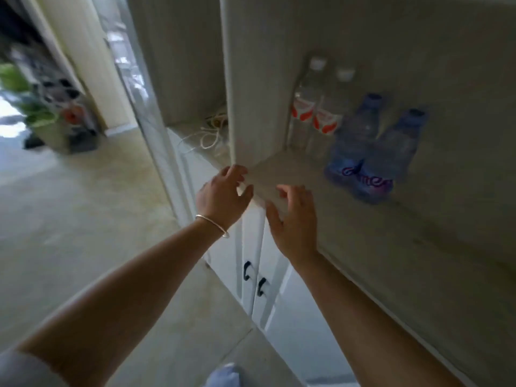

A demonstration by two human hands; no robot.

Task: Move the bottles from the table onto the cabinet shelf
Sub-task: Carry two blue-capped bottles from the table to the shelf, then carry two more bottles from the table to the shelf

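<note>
Four bottles stand on the cabinet shelf (377, 227): two clear bottles (312, 113) far left against the wall, two blue bottles (371, 152) nearer, leaving the front clear. The left hand (223, 195) and right hand (293, 219) hover empty, fingers relaxed.

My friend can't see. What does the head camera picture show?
Two empty hands, left hand and right hand, hover at the pale cabinet shelf, where two clear red-labelled plastic bottles and two blue plastic bottles stand.
</note>
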